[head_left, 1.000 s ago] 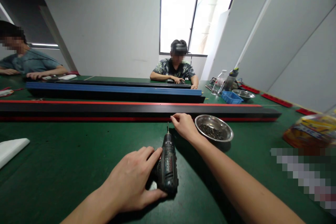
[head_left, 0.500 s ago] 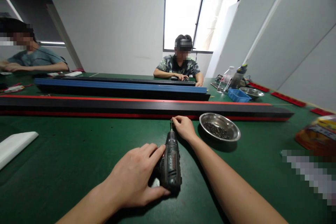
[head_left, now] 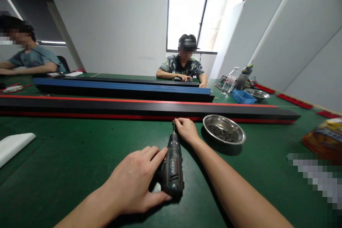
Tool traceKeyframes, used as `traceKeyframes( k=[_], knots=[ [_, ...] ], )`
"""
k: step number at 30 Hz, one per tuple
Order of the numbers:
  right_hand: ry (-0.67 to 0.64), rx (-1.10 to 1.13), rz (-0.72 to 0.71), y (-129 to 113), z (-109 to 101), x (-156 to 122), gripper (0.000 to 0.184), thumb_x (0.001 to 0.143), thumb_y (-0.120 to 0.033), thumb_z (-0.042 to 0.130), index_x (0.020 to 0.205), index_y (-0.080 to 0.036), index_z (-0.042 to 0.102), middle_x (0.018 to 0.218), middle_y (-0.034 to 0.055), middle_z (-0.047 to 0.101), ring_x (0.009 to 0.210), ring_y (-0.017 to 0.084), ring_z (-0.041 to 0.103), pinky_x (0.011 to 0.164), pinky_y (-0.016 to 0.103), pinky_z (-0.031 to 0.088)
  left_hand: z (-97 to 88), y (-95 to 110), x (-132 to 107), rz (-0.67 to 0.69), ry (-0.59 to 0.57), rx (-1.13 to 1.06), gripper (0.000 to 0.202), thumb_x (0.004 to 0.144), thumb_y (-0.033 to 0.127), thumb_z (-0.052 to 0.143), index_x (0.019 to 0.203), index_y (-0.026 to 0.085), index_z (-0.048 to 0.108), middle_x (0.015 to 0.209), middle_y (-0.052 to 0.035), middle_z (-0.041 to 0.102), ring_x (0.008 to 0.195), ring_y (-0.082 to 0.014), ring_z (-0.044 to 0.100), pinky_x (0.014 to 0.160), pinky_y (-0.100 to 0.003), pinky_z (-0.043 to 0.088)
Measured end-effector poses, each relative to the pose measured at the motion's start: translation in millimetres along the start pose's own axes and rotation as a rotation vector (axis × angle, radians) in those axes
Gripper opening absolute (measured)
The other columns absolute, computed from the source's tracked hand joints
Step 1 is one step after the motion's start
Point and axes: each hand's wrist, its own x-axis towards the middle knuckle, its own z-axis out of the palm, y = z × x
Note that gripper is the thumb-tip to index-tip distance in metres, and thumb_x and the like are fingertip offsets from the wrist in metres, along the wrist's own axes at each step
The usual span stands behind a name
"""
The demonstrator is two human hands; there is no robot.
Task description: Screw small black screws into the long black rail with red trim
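My left hand (head_left: 136, 176) is wrapped round a black cordless drill (head_left: 173, 169) that points away from me, low over the green table. Its thin bit (head_left: 174, 127) reaches almost to the long black bar with red edges (head_left: 133, 109). At the bit's tip, my right hand (head_left: 187, 129) is pinched closed; whatever sits between its fingertips is too small to make out. Just right of that hand stands a round steel bowl (head_left: 237, 137) with many small dark pieces (head_left: 220, 132), probably screws, in it.
Behind the black bar lies a blue-edged bar (head_left: 120, 86). A co-worker (head_left: 184, 66) sits across the table, another person (head_left: 34, 57) at far left. A white piece (head_left: 16, 146) lies left; a blue basket (head_left: 243, 97), bottle (head_left: 231, 81) and orange packet (head_left: 324, 139) stand right.
The drill and my left hand have shifted very slightly left; my right hand stays at the bit's tip. The person at far left has drawn their arms leftward.
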Motion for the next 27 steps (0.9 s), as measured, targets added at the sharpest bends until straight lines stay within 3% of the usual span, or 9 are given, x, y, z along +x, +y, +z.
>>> traceKeyframes(
  k=[10,17,27],
  knots=[
    [0.04,0.081,-0.001,1.6,-2.5,-1.0,0.044,0.106,-0.041,0.048,0.094,-0.02,0.085,0.092,0.0093,0.082,0.092,0.023,0.076,0.079,0.026,0.048,5.4,-1.2,0.0,0.009,0.016,0.004,0.091,0.079,0.063,0.08,0.153,0.022,0.046,0.135,-0.0115,0.063,0.114,-0.0317,0.064,0.101,-0.049,0.055],
    [0.026,0.309,-0.037,2.6,-5.2,-2.8,0.038,0.099,-0.044,0.055,0.098,-0.02,0.085,0.094,0.0056,0.082,0.076,0.02,0.074,0.073,0.027,0.052,-4.2,4.1,2.2,-0.021,-0.022,-0.003,0.089,0.08,0.063,0.079,0.152,0.023,0.047,0.135,-0.0122,0.064,0.116,-0.0327,0.065,0.102,-0.048,0.055],
    [0.113,0.234,0.003,2.8,-2.3,-3.5,0.03,0.096,-0.034,0.059,0.103,-0.021,0.085,0.104,0.0066,0.083,0.094,0.023,0.077,0.09,0.031,0.055,8.8,-2.3,7.1,-0.04,0.069,0.089,0.087,0.083,0.068,0.073,0.153,0.022,0.048,0.133,-0.0121,0.064,0.112,-0.0345,0.063,0.096,-0.053,0.057]
  ],
)
